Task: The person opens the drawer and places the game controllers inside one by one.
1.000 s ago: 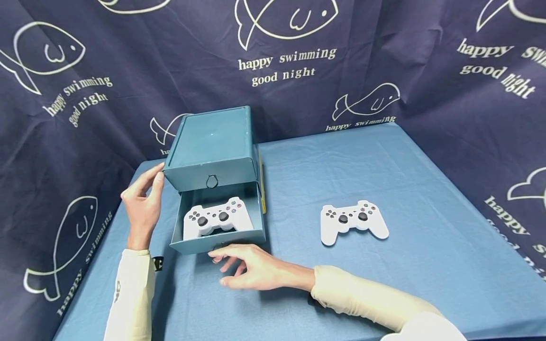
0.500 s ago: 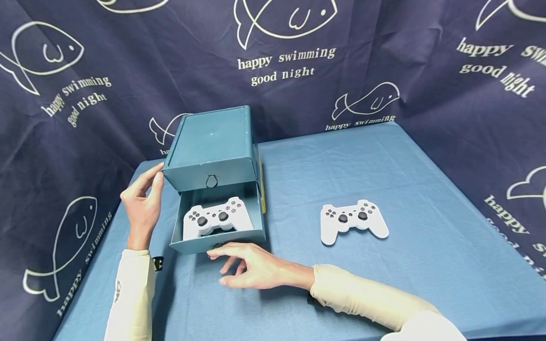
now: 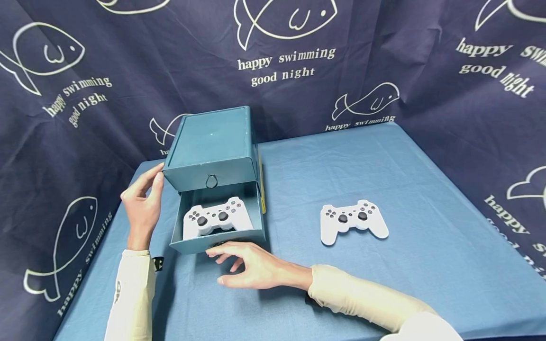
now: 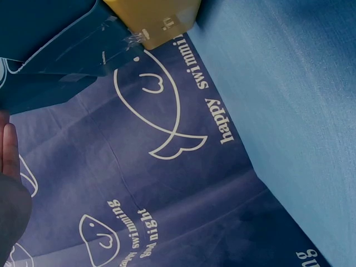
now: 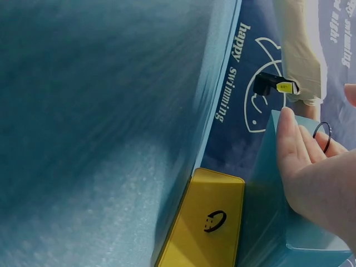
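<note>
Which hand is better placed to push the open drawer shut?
Right. The right hand already has fingertips at the open drawer's front, holding one white controller. The left hand rests on the drawer box's corner, bracing it.

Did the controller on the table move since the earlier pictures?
No. The white controller lies at the same spot on the blue tablecloth, equally far right of the drawer box.

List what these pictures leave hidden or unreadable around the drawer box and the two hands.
- Head view: the right hand covers the open drawer front, so its pull ring is hidden.
- Head view: the upper drawer is shut; contents unseen.
- Left wrist view: the left hand is cut off by the left edge; its contact with the box is not visible.
- Both views of the controller in the drawer: button markings too small.
</note>
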Demonstrator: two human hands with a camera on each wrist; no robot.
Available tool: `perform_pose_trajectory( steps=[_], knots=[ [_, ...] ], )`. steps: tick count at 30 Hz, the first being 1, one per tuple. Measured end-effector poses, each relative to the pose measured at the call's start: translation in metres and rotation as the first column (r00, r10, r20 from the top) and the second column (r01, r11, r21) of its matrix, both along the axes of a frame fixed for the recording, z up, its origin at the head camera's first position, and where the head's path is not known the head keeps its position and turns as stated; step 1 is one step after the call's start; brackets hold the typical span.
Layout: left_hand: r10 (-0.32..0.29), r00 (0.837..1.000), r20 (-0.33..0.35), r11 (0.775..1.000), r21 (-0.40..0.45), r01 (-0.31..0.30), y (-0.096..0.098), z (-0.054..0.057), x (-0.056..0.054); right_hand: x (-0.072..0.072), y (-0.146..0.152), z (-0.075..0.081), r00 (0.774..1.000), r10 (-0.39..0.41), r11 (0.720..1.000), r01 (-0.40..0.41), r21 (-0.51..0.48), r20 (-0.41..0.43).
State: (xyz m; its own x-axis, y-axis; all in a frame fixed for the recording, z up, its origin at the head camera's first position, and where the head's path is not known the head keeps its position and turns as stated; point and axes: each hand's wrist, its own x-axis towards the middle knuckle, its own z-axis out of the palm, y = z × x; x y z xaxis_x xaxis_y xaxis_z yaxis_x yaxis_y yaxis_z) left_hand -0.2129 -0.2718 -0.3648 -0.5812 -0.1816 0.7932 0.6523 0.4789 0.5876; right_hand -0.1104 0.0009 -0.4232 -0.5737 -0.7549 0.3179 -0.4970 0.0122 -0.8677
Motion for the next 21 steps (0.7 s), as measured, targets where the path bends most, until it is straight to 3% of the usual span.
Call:
perform_pose_trajectory(
  steps=[21],
  knots=[
    [0.015, 1.000, 0.010, 1.000, -0.016, -0.014, 0.003, 0.003, 0.003, -0.012, -0.006, -0.001, 0.997, -0.058, 0.998, 0.056, -0.029, -0.051]
  ],
)
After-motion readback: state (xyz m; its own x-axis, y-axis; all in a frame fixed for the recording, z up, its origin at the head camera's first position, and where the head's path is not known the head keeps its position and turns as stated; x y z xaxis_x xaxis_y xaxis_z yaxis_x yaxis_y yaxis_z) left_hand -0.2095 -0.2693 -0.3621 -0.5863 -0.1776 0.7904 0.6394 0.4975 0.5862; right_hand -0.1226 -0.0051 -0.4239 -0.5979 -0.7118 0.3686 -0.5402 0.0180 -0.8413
